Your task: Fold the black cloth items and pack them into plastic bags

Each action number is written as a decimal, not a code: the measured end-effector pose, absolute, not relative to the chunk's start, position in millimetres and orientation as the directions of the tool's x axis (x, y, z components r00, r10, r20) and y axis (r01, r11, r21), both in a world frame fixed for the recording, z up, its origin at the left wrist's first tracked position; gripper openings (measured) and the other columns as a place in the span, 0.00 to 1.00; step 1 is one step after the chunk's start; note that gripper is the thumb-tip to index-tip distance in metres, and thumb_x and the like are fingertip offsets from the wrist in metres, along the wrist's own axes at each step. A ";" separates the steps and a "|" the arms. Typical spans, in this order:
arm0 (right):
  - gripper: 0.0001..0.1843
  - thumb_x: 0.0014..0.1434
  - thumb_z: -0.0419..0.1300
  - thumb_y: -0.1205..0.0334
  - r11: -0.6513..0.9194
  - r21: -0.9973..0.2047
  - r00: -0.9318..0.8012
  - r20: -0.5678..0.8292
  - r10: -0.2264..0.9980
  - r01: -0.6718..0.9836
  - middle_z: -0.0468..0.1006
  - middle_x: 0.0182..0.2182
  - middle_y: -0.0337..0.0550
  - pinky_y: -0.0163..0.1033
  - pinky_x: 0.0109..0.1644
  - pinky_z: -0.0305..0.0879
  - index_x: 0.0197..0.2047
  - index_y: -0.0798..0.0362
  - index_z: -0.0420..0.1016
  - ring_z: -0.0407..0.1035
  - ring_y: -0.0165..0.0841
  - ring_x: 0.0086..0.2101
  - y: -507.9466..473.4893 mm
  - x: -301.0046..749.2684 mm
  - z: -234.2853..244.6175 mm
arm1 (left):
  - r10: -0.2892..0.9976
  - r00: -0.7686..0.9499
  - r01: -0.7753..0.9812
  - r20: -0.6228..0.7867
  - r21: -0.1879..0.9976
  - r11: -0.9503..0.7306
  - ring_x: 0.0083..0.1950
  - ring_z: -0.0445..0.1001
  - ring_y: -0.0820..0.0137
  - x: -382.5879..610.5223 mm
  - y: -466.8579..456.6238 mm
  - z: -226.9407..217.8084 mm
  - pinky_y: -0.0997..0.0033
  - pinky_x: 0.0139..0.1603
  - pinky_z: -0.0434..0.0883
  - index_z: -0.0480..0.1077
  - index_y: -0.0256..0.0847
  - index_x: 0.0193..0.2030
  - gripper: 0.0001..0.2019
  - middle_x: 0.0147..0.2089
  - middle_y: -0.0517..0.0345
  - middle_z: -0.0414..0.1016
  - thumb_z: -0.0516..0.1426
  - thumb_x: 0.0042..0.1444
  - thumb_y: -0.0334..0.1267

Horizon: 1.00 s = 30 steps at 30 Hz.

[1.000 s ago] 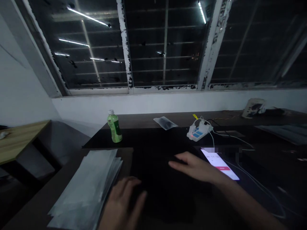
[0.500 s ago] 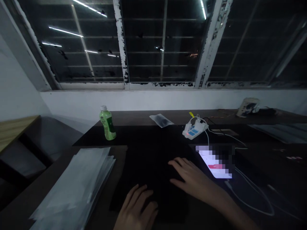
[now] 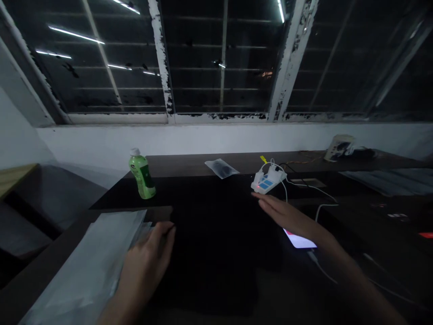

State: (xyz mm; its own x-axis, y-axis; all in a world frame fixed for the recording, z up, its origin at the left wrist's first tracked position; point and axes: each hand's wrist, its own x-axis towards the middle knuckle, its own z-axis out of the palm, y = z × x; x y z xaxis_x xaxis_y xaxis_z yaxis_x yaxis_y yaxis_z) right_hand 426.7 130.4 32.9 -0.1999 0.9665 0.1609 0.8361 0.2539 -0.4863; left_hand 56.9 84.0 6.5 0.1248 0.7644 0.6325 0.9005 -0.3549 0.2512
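A black cloth [image 3: 216, 253], perhaps a garment, lies spread on the dark table; its outline is hard to make out in the dim light. At its left edge my left hand [image 3: 149, 257] is closed, thumb and fingers pinched on the cloth's border. My right hand [image 3: 287, 216] reaches over the cloth's far right side with fingers stretched out and together, holding nothing. Just beyond those fingertips is a white power strip [image 3: 267, 180]. Under my right wrist a lit phone [image 3: 301, 241] is partly covered.
Left of the cloth lies a stack of translucent plastic bags [image 3: 84, 262]. A green bottle [image 3: 142, 176] stands behind it. Farther back are a small clear packet [image 3: 221, 168] and a box [image 3: 339, 147]. White cables [image 3: 324, 268] run across the right side, below the windows.
My left hand has moved forward and left to the cloth's edge, its fingers closing. My right hand has gone forward and right, now covering part of the phone. The view has shifted slightly.
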 end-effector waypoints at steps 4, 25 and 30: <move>0.27 0.65 0.53 0.44 0.358 -0.486 -0.341 0.127 0.932 0.797 0.70 0.60 0.48 0.50 0.63 0.60 0.61 0.47 0.68 0.64 0.43 0.60 122.8 427.9 28.4 | 0.875 0.055 0.878 0.481 0.394 -0.272 0.34 0.81 0.62 45.8 111.8 17.7 0.69 0.31 0.72 0.67 0.46 0.45 0.09 0.35 0.58 0.80 0.50 0.65 0.45; 0.18 0.60 0.59 0.46 0.256 -0.910 0.198 0.331 0.923 0.326 0.75 0.28 0.41 0.39 0.31 0.68 0.42 0.51 0.74 0.71 0.36 0.29 118.7 416.4 79.8 | 0.908 -0.150 0.338 0.391 0.884 -0.324 0.46 0.78 0.63 62.0 112.2 70.0 0.68 0.45 0.76 0.75 0.38 0.54 0.25 0.45 0.53 0.81 0.63 0.48 0.41; 0.15 0.51 0.69 0.51 -0.037 -0.995 0.234 -0.059 0.970 -0.097 0.81 0.33 0.44 0.40 0.33 0.73 0.39 0.48 0.77 0.75 0.37 0.30 107.9 419.1 102.4 | 0.968 -0.194 -0.074 0.160 0.981 -0.177 0.37 0.80 0.64 42.2 125.6 107.0 0.71 0.39 0.76 0.78 0.38 0.49 0.25 0.35 0.56 0.83 0.65 0.40 0.37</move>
